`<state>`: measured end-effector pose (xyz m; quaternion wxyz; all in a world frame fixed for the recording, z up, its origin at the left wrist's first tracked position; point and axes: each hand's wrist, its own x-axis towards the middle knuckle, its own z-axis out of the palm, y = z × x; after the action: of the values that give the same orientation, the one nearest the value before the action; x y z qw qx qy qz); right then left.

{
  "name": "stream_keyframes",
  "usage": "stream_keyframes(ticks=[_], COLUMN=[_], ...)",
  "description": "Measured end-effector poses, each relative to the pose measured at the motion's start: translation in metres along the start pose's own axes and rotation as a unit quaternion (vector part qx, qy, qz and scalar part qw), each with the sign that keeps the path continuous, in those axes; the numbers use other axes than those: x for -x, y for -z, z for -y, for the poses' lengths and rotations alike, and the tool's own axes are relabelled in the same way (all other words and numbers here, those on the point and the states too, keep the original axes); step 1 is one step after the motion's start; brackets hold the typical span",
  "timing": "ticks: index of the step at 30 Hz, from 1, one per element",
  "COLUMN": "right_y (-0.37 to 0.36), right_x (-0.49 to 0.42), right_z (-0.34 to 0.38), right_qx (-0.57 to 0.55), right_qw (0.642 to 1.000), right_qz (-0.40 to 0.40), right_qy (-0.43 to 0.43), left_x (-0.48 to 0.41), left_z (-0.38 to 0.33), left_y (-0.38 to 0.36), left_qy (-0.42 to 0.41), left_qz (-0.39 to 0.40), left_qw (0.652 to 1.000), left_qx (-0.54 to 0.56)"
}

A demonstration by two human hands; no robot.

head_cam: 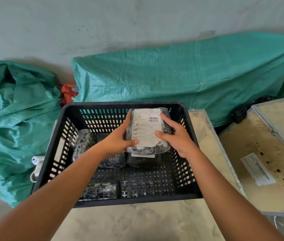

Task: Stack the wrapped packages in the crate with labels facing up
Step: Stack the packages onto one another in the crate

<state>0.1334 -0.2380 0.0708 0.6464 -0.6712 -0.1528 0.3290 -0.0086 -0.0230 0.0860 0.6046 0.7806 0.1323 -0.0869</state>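
A black slotted plastic crate stands on a pale board. Both hands hold a plastic-wrapped dark package over its right half, white barcode label facing up. My left hand grips the package's left edge, thumb on the near corner. My right hand grips its right edge. Directly under it lies another dark package with a white label edge showing. A package leans at the left inside wall, one lies partly hidden under my left forearm, and one lies at the near left corner.
Green woven tarps cover heaps behind and to the left of the crate. A plywood box with metal edging and a paper label stands to the right. A white cord and plug lie by the crate's left side.
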Motion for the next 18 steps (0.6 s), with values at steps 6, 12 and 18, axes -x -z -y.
stream_keyframes(ticks=[6,12,18], right_y=[-0.005,-0.006,-0.01], right_x=[-0.028,-0.036,-0.036], right_z=[-0.019,-0.042,-0.048], right_qx=[0.146,0.204,0.269], right_qw=[0.989,0.974,0.96], right_qz=[0.014,0.048,0.038], right_qy=[-0.028,-0.089,-0.073], left_x=[-0.027,-0.044,-0.047], left_z=[0.021,0.038,0.045], left_y=[-0.005,-0.013,-0.027], left_qy=[0.065,0.11,0.095], left_qz=[0.025,0.06,0.003], left_qw=[0.994,0.978,0.976], left_qx=[-0.079,-0.166,-0.196])
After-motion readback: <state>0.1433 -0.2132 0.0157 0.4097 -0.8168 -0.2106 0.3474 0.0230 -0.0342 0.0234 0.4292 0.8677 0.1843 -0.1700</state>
